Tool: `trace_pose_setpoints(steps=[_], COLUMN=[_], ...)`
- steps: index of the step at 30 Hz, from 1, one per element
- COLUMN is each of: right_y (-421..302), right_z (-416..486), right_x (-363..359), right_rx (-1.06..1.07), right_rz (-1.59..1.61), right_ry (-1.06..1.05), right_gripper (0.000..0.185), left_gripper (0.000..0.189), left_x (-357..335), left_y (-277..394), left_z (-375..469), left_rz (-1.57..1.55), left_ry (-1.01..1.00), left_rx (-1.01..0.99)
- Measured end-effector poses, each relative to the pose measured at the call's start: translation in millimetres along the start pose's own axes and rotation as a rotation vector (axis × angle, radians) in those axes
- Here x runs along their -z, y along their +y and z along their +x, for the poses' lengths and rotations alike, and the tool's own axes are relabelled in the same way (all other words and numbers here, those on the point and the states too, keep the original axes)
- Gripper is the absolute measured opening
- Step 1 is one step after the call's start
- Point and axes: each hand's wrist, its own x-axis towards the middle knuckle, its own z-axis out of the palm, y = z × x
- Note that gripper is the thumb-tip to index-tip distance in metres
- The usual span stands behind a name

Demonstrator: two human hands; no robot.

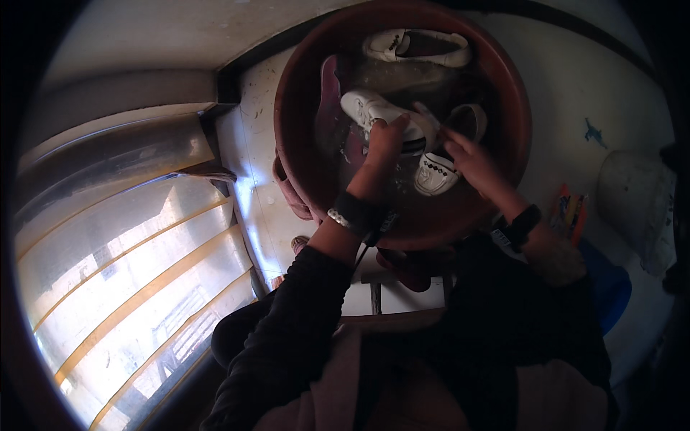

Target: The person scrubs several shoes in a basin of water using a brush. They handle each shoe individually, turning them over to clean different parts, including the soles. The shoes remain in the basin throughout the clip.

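Observation:
My left hand (385, 145) grips a white shoe (364, 108) with dark stripes along its side, holding it tilted above the water in a reddish-brown tub (515, 113). Between the fingers of my right hand (474, 164) is a slim, pale tool (426, 113), blurred against the shoe's heel; its exact kind is unclear. One cream loafer (387, 47) lies near the far rim. Below my right hand rests another loafer (434, 180) with dark diamond trim, partly covered by that hand. A pinkish-maroon shoe or sole (329, 89) leans at the tub's left wall.
A louvred window (140, 280) is at the left. Outside the tub sits a pink shoe (291, 191). On the right are a small teal object (595, 133), a pale bucket-like container (628, 196), a colourful packet (570, 213) and something blue (614, 285).

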Motion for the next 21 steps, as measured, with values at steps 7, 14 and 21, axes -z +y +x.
trace_pose_setpoints(steps=[7, 14, 21], right_y=[10.1, 20.7, -31.0], right_z=[24.9, 77.1, -39.9], right_x=[0.6, -15.7, 2.3], right_rx=[0.229, 0.104, 0.435], right_rz=[-0.704, -0.806, -0.554], right_ry=[-0.013, -0.041, -0.060], right_gripper=[0.035, 0.024, 0.039], left_gripper=[0.036, 0.041, 0.049], left_x=[34.0, 34.8, 34.9], left_y=[-19.9, -28.8, -41.9], left_z=[-6.6, 3.9, 18.1], left_rz=[0.015, -0.124, -0.334], left_ry=[-0.064, 0.058, 0.150], left_rx=[-0.068, -0.123, -0.056])
